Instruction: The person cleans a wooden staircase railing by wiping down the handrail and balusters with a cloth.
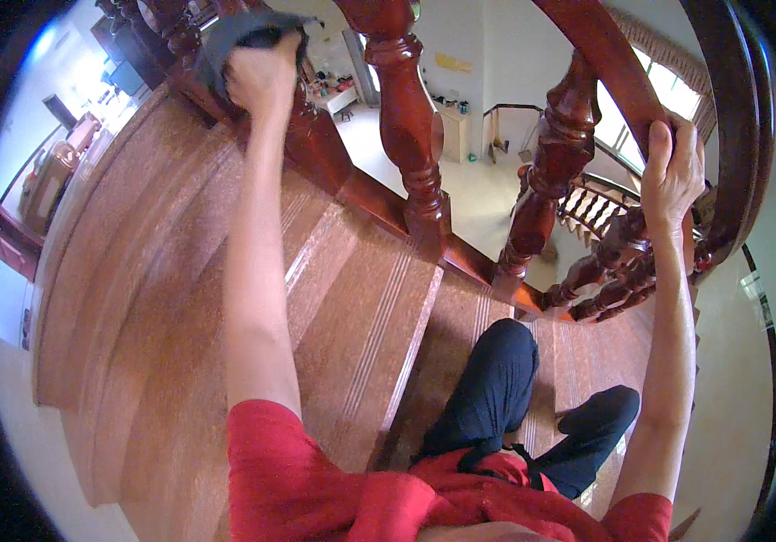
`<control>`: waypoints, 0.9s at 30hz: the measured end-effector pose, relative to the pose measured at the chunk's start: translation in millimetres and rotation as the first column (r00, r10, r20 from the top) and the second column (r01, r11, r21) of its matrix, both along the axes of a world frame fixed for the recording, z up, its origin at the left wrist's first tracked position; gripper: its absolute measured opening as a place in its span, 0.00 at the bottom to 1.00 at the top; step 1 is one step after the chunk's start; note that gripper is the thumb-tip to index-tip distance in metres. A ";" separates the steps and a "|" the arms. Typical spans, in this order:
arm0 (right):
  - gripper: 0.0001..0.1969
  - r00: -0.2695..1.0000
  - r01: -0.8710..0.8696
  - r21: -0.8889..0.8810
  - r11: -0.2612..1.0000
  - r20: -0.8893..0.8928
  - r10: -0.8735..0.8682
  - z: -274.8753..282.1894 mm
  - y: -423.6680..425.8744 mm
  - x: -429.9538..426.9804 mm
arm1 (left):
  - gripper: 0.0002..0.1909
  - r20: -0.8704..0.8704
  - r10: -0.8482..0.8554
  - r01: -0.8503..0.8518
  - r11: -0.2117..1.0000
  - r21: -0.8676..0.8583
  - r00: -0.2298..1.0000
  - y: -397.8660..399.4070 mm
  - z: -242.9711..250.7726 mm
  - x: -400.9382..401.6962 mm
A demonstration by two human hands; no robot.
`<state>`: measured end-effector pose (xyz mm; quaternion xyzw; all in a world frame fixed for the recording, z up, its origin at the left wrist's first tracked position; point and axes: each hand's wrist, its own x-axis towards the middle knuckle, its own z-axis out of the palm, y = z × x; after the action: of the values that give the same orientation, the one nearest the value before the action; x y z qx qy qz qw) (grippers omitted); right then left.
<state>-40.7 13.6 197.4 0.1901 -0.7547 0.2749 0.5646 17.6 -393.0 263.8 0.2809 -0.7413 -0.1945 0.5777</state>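
Note:
My left hand (262, 74) is closed around a dark grey cloth (225, 40), pressed about a turned wooden baluster at the upper left. Part of that baluster is hidden behind the hand and cloth. My right hand (675, 169) grips the curved red-brown handrail (621, 68) at the right, fingers wrapped over it. Between my hands stand two glossy turned balusters, the nearer-left one (407, 115) and another (557, 149). Their feet meet a sloping wooden base rail (377, 200).
Brown stair treads (361, 325) with pale grooved strips curve beneath me. My bent knees (496, 379) are over the steps. Through the balusters, a floor far below shows a cabinet (452, 132), a low table (333, 98) with small items, and a lower staircase railing (601, 206).

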 end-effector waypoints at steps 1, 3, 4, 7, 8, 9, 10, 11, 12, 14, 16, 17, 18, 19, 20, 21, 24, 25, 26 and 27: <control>0.18 1.000 0.016 -0.006 1.000 -0.004 -0.016 1.6 2.7 0.4 | 0.23 -0.106 -0.155 0.152 0.988 -0.039 0.982 -1.2 -22.9 -0.4; 0.18 1.000 0.029 -0.007 1.000 0.007 -0.029 -0.3 2.0 -1.5 | 0.21 0.088 -0.035 0.024 0.993 0.118 0.995 1.4 -69.0 2.9; 0.18 1.000 0.020 -0.001 1.000 0.009 -0.020 2.4 -0.4 1.9 | 0.21 0.278 -0.034 -0.005 0.990 0.139 0.960 -6.8 -88.0 5.9; 0.17 1.000 0.001 -0.006 1.000 -0.001 -0.001 5.8 -5.9 3.1 | 0.18 0.054 -0.079 0.086 0.986 -0.146 0.995 -30.6 -109.3 6.3; 0.17 0.999 -0.027 -0.003 1.000 -0.041 0.027 6.4 -3.3 1.7 | 0.17 0.115 0.016 0.005 0.983 -0.182 0.993 -31.0 -118.0 5.3; 0.18 0.996 -0.046 0.004 0.999 -0.078 0.047 3.4 0.2 -2.8 | 0.17 0.119 -0.007 0.029 0.983 -0.179 0.993 -21.0 -132.3 0.1; 0.18 0.998 -0.024 0.011 1.000 -0.057 0.025 0.5 -0.1 -4.9 | 0.15 0.223 0.010 0.083 0.910 -0.405 0.975 -11.1 -142.9 5.8; 0.19 0.999 -0.003 0.017 1.000 -0.036 0.004 -0.9 -0.2 -6.4 | 0.13 0.312 0.054 0.154 0.783 -0.603 0.949 -2.1 -152.3 13.1; 0.19 0.995 -0.038 0.000 0.999 -0.089 0.038 1.8 -5.0 -5.1 | 0.11 0.276 -0.211 0.308 0.873 -0.378 0.938 21.1 -144.5 33.4; 0.19 1.000 -0.011 0.019 1.000 0.003 0.011 -1.3 1.0 -4.0 | 0.06 -0.071 -0.643 0.644 0.743 0.181 0.762 106.2 -116.5 48.4; 0.19 0.999 0.035 0.041 0.999 -0.022 -0.034 -1.0 10.4 -4.3 | 0.04 -0.116 -0.748 0.750 0.620 0.230 0.654 167.0 -95.8 58.8; 0.19 1.000 -0.028 0.018 0.999 -0.009 0.028 1.9 4.5 0.3 | 0.04 0.062 -0.738 0.740 0.672 -0.026 0.672 177.5 -94.2 58.1; 0.19 1.000 -0.009 0.020 1.000 -0.022 0.010 0.9 5.3 -1.7 | 0.05 0.185 -0.687 0.707 0.646 -0.289 0.703 190.7 -96.2 52.7; 0.19 0.999 0.005 0.020 1.000 -0.035 -0.005 0.4 3.6 -2.2 | 0.06 0.226 -0.646 0.644 0.537 -0.545 0.729 199.3 -97.0 39.5; 0.19 0.999 0.007 0.021 1.000 -0.033 -0.006 0.4 2.6 -1.0 | 0.07 0.259 -0.686 0.694 0.491 -0.526 0.681 205.5 -94.8 28.5; 0.20 0.999 -0.009 0.018 1.000 -0.033 0.009 1.1 2.2 0.3 | 0.07 0.290 -0.723 0.742 0.440 -0.506 0.627 212.2 -88.9 15.5; 0.19 0.998 0.009 0.029 1.000 -0.057 -0.008 -1.8 4.3 -3.5 | 0.12 0.098 -0.904 0.905 0.404 -0.132 0.417 236.2 -59.1 -20.5; 0.19 0.997 0.003 0.023 1.000 -0.073 -0.002 1.3 -0.3 0.7 | 0.12 0.200 -0.887 0.909 0.395 -0.135 0.416 232.7 -44.4 -30.2; 0.18 0.991 -0.110 -0.047 0.993 0.071 0.113 4.6 -2.1 8.6 | 0.12 0.169 -0.880 0.892 0.415 -0.180 0.444 238.3 -41.1 -33.9; 0.18 0.991 -0.101 -0.047 0.994 0.081 0.105 5.7 -1.5 7.5 | 0.12 0.139 -0.874 0.874 0.432 -0.222 0.466 244.9 -41.4 -37.1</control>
<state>-33.2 12.0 203.1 0.2050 -0.7608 0.3275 0.5215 -19.4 -148.1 222.4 -0.2212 -0.7987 -0.3647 0.4244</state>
